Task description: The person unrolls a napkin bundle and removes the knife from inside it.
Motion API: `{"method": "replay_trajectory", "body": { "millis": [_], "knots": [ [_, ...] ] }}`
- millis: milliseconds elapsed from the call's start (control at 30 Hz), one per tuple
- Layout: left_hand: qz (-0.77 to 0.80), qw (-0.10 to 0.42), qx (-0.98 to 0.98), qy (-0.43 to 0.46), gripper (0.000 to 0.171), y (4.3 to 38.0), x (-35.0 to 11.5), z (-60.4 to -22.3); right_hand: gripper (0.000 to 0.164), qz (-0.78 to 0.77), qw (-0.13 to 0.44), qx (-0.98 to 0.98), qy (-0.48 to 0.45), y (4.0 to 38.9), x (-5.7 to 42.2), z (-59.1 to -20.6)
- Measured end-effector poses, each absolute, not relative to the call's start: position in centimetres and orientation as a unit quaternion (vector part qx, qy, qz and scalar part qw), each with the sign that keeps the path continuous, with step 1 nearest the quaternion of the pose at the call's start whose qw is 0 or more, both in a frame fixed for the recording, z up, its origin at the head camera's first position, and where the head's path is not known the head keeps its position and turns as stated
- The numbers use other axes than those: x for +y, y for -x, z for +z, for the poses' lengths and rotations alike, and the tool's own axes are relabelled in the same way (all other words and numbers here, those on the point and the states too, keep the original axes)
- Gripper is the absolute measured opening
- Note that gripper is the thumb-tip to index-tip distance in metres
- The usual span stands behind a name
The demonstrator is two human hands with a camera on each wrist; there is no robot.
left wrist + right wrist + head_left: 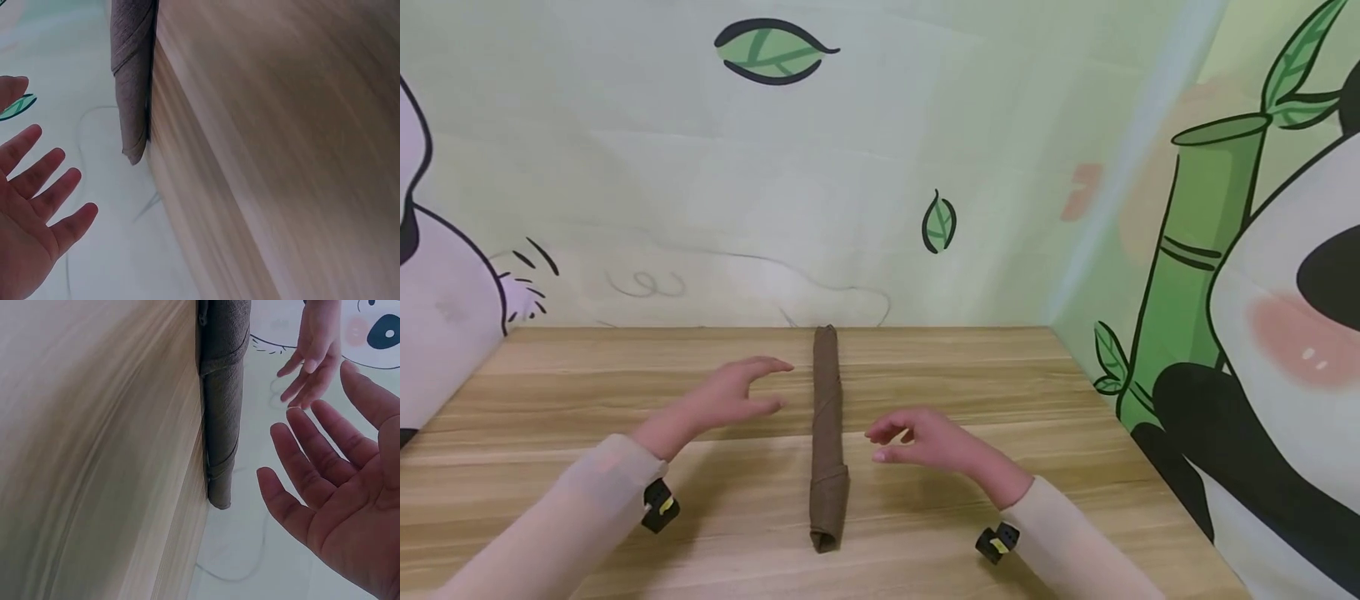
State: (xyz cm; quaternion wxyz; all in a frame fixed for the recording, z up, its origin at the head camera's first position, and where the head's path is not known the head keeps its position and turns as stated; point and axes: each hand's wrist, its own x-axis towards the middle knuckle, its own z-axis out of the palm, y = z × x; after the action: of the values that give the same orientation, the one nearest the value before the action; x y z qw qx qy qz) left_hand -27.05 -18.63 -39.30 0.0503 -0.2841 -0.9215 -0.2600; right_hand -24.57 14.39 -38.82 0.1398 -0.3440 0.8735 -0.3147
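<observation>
A brown cloth rolled into a long, narrow tube (827,425) lies on the wooden table, pointing away from the person. Its wrapped layers show as slanting edges, and the near end is slightly hollow. To its left hovers the left hand (718,400), fingers extended and apart from the roll. On the other side is the right hand (928,442), fingers loosely bent, also not touching the cloth. The left wrist view shows the left palm (25,231) with spread fingers beside the roll (132,81). In the right wrist view the right palm (356,519) faces the roll (224,412), holding nothing.
The wood-grain table (985,367) meets a pale green wall (880,150) at the back, printed with leaves. On the right a side panel carries a green bamboo stalk (1202,217) and a panda drawing. Small black devices (660,506) sit at both wrists.
</observation>
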Motion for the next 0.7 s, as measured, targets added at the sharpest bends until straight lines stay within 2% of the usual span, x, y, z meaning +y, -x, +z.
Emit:
{"method": "replay_trajectory", "body": {
  "millis": [300, 700],
  "knots": [
    [-0.260, 0.027, -0.922, 0.285, 0.058, 27.9, -17.7, -39.8, 0.039, -0.317, 0.188, 0.862, 0.348, 24.9, 12.9, -38.6],
    [-0.231, -0.032, -0.928, 0.290, 0.067, 28.8, -15.7, -40.8, 0.036, -0.287, 0.213, 0.855, 0.376, 25.9, 10.6, -39.9]
  ]
}}
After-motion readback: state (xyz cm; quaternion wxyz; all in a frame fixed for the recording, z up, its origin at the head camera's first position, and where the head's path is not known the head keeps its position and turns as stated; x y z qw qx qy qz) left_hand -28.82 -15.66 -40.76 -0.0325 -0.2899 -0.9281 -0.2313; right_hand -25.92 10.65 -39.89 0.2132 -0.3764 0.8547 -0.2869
